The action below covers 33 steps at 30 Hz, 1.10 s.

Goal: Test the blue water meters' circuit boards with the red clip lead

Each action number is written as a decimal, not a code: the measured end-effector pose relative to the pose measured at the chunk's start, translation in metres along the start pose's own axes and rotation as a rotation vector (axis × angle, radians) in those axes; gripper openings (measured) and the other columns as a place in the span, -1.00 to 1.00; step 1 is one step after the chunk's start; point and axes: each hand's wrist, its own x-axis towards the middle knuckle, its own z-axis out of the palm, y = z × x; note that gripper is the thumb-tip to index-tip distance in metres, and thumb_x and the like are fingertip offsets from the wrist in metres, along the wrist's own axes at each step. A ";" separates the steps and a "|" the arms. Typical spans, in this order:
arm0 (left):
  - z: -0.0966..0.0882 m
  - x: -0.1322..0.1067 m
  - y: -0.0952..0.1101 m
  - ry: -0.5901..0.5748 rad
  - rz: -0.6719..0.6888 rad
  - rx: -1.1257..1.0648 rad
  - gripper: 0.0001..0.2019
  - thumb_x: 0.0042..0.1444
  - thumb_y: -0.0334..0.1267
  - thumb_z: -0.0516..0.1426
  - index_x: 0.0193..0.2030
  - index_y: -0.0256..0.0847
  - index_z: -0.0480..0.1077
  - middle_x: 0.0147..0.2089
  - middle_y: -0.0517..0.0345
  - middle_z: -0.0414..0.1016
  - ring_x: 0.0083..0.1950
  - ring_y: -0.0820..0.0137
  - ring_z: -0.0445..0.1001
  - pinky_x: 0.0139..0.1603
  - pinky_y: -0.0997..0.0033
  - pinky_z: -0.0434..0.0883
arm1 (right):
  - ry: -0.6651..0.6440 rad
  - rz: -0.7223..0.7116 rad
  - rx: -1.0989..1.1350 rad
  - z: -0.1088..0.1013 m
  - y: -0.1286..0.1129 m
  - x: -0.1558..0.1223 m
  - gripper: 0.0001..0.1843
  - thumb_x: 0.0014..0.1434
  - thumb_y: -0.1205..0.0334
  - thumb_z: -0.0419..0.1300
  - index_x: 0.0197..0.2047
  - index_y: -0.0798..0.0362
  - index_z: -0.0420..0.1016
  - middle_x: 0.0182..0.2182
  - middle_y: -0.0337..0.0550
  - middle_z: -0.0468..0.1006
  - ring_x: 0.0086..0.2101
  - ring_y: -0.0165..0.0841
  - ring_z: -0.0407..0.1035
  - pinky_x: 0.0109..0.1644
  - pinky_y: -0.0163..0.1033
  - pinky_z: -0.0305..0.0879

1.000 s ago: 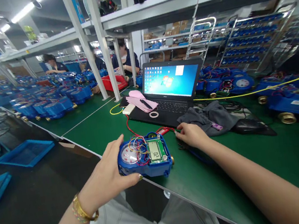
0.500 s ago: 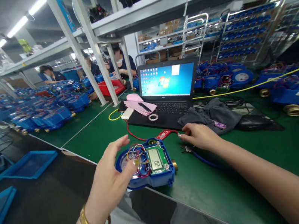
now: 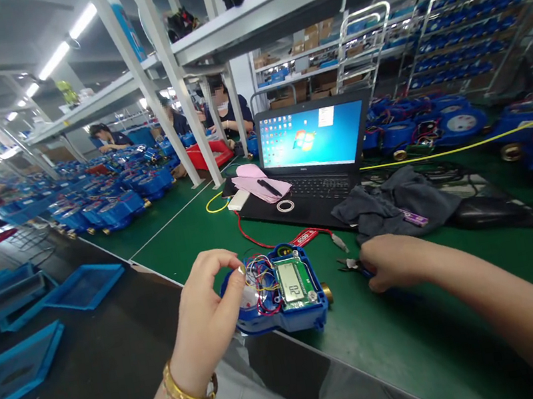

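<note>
My left hand (image 3: 213,295) is at the left end of a blue meter (image 3: 280,322), thumb and forefinger pinched together beside its loose coloured wires (image 3: 262,281). What lies between those fingertips is hidden. The meter has an open top, a green circuit board with a small display (image 3: 290,283), and a brass fitting (image 3: 328,293) on its right. On the right, my right hand (image 3: 392,262) is closed around the blue handles of small pliers (image 3: 349,265), whose jaws point left toward the meter. Above the pliers lies the white connector (image 3: 339,242) of a red cable.
A laptop (image 3: 312,138) stands behind the meter, with pink papers (image 3: 262,187) and a pen on it. A grey cloth (image 3: 398,202) and a black mouse-like object lie at right. Blue meters (image 3: 119,209) crowd the bench at left; co-workers sit beyond. Blue trays (image 3: 83,288) are at lower left.
My right hand has let go of the red cable's connector and moved down onto the pliers. The thumb and forefinger of my left hand have closed together by the wires. The view has shifted slightly.
</note>
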 end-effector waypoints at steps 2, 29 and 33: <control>-0.001 -0.001 0.001 -0.013 0.003 0.007 -0.86 0.12 -0.15 0.02 -0.33 -0.04 0.37 -0.14 0.08 0.43 -0.10 0.23 0.43 -0.01 0.12 0.41 | 0.056 0.004 0.057 -0.006 0.005 0.003 -0.87 -0.18 0.36 0.26 -0.65 0.04 0.39 -0.55 -0.08 0.49 -0.39 -0.11 0.46 -0.39 -0.21 0.22; 0.002 0.009 0.008 -0.139 -0.021 -0.037 -0.78 0.11 -0.22 0.02 -0.33 -0.19 0.47 -0.13 0.06 0.43 -0.08 0.29 0.42 0.01 0.23 0.36 | 0.381 -0.447 0.345 -0.030 -0.077 -0.072 -0.84 0.12 0.30 0.06 -0.18 0.07 0.29 -0.31 -0.15 0.42 -0.36 -0.30 0.29 -0.32 -0.23 0.14; -0.001 0.011 0.009 -0.188 -0.051 -0.086 -0.73 0.13 -0.22 -0.01 -0.27 -0.17 0.51 -0.06 0.05 0.42 -0.02 0.27 0.42 0.06 0.20 0.36 | 0.434 -0.412 0.240 -0.033 -0.089 -0.065 -0.85 0.08 0.32 0.11 -0.22 0.12 0.37 -0.27 -0.10 0.41 -0.29 -0.24 0.32 -0.26 -0.19 0.16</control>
